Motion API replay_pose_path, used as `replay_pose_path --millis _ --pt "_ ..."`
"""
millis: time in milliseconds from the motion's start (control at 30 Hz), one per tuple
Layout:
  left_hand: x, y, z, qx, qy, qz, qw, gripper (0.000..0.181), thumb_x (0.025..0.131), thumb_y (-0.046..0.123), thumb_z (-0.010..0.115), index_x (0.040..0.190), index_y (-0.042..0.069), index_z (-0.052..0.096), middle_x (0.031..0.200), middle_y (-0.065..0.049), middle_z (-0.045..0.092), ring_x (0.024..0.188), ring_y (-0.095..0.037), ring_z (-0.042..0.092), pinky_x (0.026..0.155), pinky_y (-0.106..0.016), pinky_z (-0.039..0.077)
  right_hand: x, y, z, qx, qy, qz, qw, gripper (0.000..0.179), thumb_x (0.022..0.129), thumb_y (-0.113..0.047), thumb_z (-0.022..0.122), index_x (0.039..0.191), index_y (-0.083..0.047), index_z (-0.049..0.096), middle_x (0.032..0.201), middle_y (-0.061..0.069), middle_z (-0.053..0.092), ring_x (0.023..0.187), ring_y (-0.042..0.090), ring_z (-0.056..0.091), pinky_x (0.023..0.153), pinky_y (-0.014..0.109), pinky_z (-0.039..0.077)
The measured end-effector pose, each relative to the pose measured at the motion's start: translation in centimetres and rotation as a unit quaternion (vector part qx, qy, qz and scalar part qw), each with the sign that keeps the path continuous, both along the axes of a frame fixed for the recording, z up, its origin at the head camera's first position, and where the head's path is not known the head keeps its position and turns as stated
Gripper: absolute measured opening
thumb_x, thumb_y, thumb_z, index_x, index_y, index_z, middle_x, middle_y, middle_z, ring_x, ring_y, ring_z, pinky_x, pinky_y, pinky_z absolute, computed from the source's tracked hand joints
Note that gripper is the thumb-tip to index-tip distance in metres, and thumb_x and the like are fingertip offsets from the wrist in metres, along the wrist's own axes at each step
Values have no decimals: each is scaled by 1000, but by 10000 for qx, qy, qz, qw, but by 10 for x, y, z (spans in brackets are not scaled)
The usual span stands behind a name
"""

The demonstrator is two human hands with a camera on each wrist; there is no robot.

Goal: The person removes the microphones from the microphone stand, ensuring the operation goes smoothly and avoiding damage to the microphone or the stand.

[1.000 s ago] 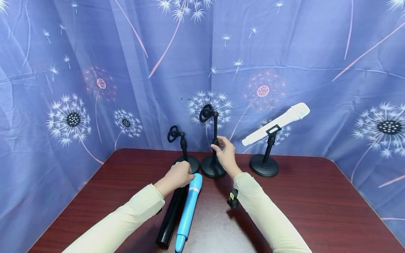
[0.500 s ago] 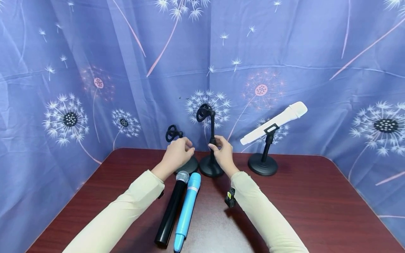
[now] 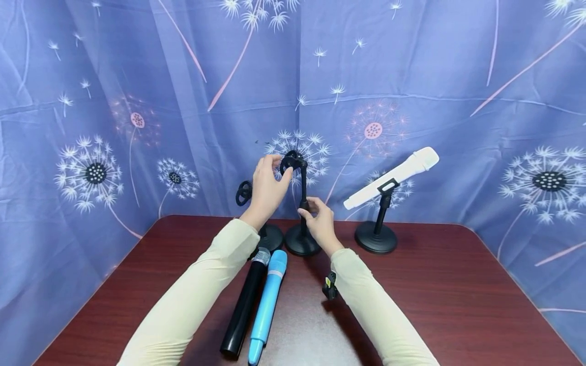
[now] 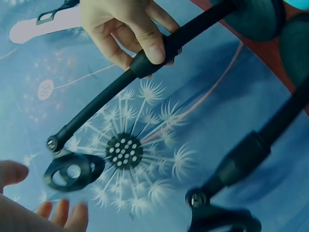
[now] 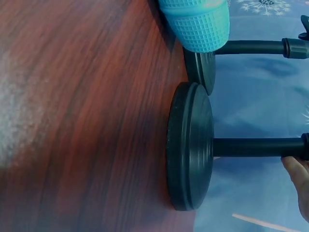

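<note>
My right hand [image 3: 322, 223] pinches the collar of the middle black microphone stand [image 3: 304, 185] between thumb and fingers. That stand is upright, its round base [image 5: 193, 145] flat on the table. At its top, my left hand [image 3: 267, 189] is held around the ring-shaped clip [image 4: 87, 169]. Its thumb and fingers are spread and show a gap from the clip in the left wrist view. A shorter microphone stand [image 3: 273, 237] is partly hidden behind my left arm. In front lie a black microphone [image 3: 245, 305] with a silver head and a blue microphone [image 3: 269, 302], side by side.
On the right, a white microphone [image 3: 389, 180] sits tilted in the clip of a third stand [image 3: 376, 237]. The dark red table [image 3: 439, 305] ends at a blue dandelion-print curtain [image 3: 220, 147] behind the stands. A small black device [image 3: 329, 285] is at my right wrist.
My left hand has moved up from the black microphone's head, past the shorter stand, to the middle stand's clip. My right hand keeps its grip on the collar. The head view has shifted slightly.
</note>
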State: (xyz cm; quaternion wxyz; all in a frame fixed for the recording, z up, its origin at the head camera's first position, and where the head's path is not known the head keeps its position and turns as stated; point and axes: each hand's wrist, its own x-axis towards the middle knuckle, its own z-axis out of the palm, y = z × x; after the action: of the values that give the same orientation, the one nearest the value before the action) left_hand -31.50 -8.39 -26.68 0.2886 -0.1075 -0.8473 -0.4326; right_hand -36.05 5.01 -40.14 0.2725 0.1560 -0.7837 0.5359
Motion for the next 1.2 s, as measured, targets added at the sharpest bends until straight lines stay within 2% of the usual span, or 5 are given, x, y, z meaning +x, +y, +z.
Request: replay_pose_path --millis 167,400,633,833,1200 --pt "-21 15 -2 533 136 85 9985 50 96 27 60 136 1 45 135 -14 45 126 -28 39 104 -42 34 -1 0 -1 -102 -21 100 9999 33 83 -5 74 113 2 65 99 17 69 91 31 68 81 46 53" --pt "-38 27 -4 1081 -142 -109 9940 55 95 30 62 137 1 44 135 -12 47 126 -25 44 103 -39 38 -1 2 -3 -38 36 66 10000 33 84 -5 74 114 1 65 101 16 70 91 29 68 76 43 54" --pt "-40 28 -1 1012 -598 -90 9930 53 92 33 65 136 7 49 129 -11 53 114 -29 52 91 -41 47 -1 1 -3 -84 -13 117 9999 32 85 -7 74 114 0 65 101 15 70 91 28 68 77 42 54" --pt "-40 29 1 906 -901 -128 9917 52 93 33 63 137 9 47 130 -12 52 114 -29 53 90 -41 48 -1 2 -5 -142 73 63 9999 30 84 -6 74 112 0 66 99 15 70 89 29 68 82 44 53" --pt "-40 31 3 1009 -972 -250 9898 42 94 29 62 127 8 47 127 -13 51 112 -28 53 89 -40 48 2 1 -2 -349 -42 102 9993 29 83 -5 75 111 -1 67 98 16 70 91 30 67 83 45 52"
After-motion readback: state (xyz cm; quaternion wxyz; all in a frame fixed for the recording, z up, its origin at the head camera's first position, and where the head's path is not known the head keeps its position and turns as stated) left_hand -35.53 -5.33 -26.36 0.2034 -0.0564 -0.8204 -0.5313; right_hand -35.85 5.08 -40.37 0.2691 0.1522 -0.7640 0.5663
